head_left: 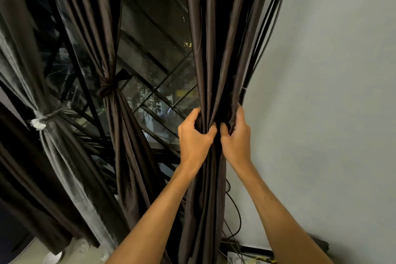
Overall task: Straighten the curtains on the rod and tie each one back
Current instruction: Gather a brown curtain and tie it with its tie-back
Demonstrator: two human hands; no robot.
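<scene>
Dark curtain point(211, 60) bunched tight in both hands against the wall point(332, 92).
Left hand point(192, 135) and right hand point(235, 137) clenched the folds side by side; fabric fanned above, hung straight below.

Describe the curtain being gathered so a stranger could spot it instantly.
Start at the pale wall on the right of the window. The dark brown curtain hangs next to it. The middle curtain and grey sheer are already tied; this one shows no tie, only the left grip and right grip bunching it.

Dark brown curtain point(211, 60) of smooth, faintly glossy cloth; matt painted wall point(332, 92).
</scene>
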